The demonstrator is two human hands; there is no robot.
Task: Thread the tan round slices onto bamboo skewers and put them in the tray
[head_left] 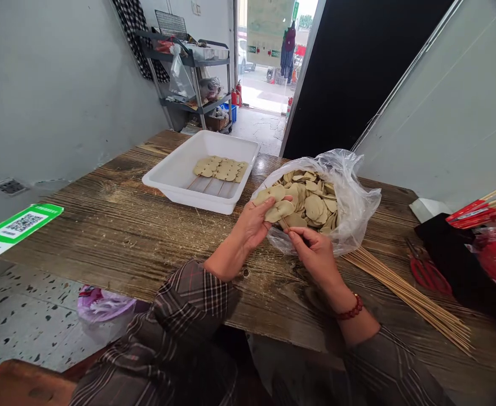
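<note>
Over the near left edge of a clear plastic bag (353, 211), my left hand (254, 223) holds flat, round beige slices (279, 210), fingers wrapped round them. My right hand (313, 248), just to the right, pinches a thin wooden skewer (284, 223) whose upper part meets the slices. Many more round slices (315, 207) fill the open bag. To the left of the bag, a white tray (189, 195) holds several skewers threaded with the same slices (220, 168), lying side by side.
Loose bamboo skewers (412, 299) lie right of my right hand. Red-handled scissors (429, 275) and a black box (451, 259) are at the far right. A green QR card (20, 227) lies at the table's left end. A shelf cart (195, 62) stands behind the wooden table (146, 225).
</note>
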